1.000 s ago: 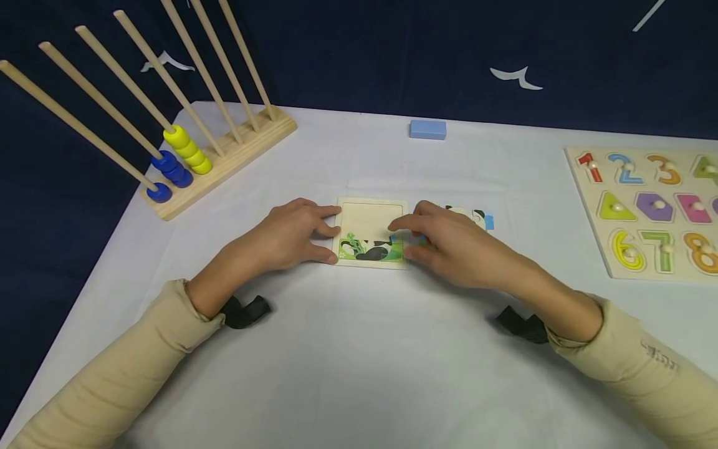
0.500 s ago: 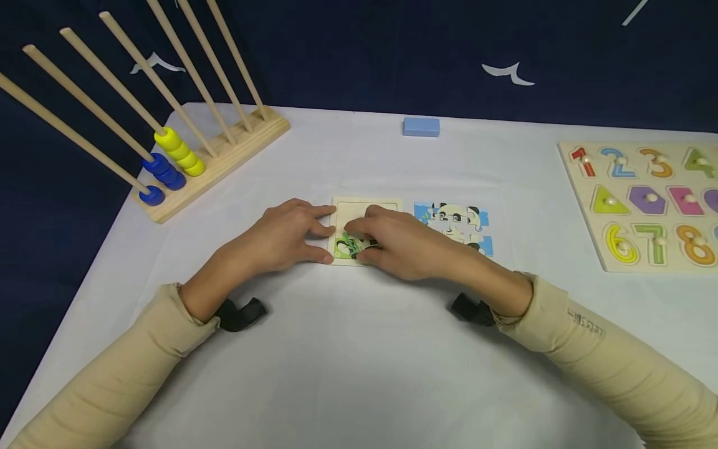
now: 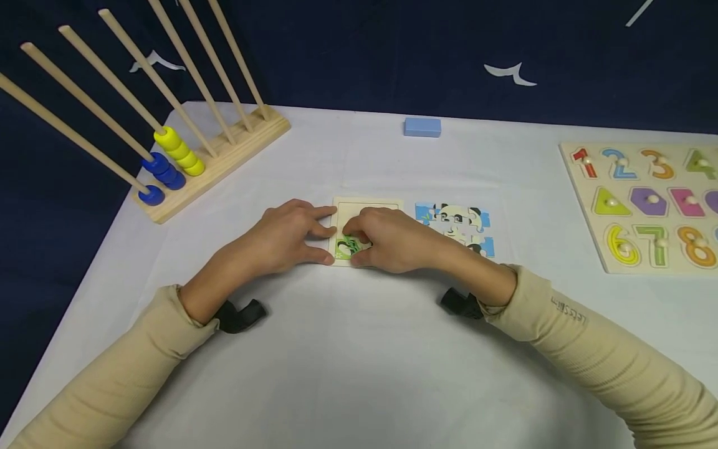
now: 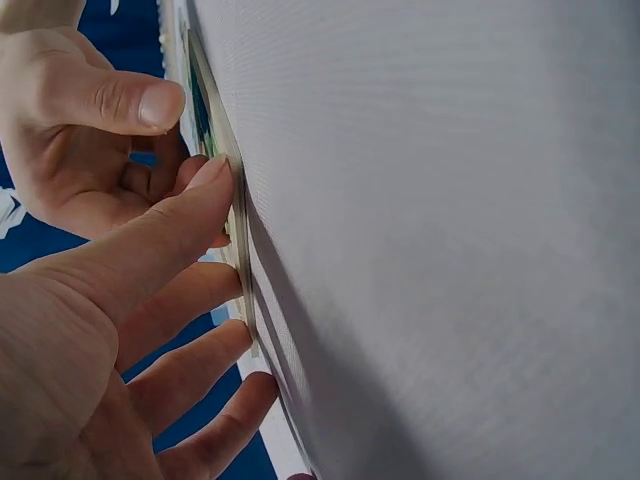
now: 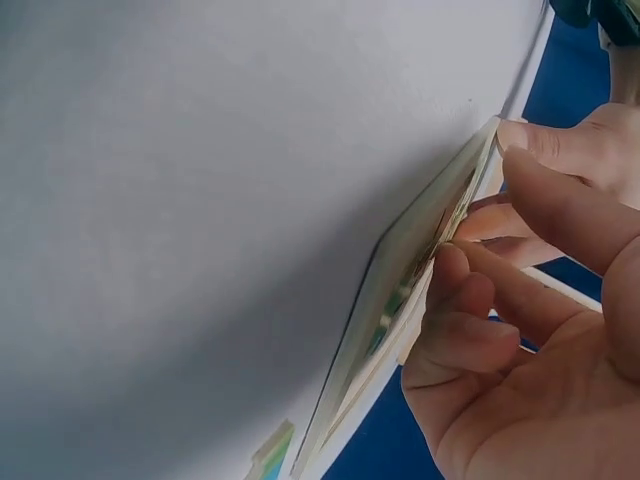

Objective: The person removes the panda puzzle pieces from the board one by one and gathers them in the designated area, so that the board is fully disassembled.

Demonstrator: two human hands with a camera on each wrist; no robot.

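Note:
A small square wooden puzzle tray (image 3: 370, 201) lies on the table, with green panda picture pieces (image 3: 349, 247) along its bottom row and bare wood above. My left hand (image 3: 286, 237) rests at its left edge, fingers and thumb spread, tips touching the rim. My right hand (image 3: 387, 240) is over the tray's right half, hiding part of the bottom row. In the right wrist view, its index fingertip (image 5: 452, 252) touches the picture surface; the thumb (image 5: 530, 185) is apart from it and the other fingers curl in. Loose panda puzzle pieces (image 3: 457, 215) lie just right of the tray.
A wooden bead abacus (image 3: 247, 143) with blue and yellow beads stands at back left. A light blue block (image 3: 422, 127) lies near the table's far edge. To the right is a number and shape peg board (image 3: 591, 246). A dark curtain (image 3: 359, 56) hangs behind the table.
My right hand has moved left from beside the loose pieces to over the tray's bottom row, uncovering those pieces. My left hand stays at the tray's left edge.

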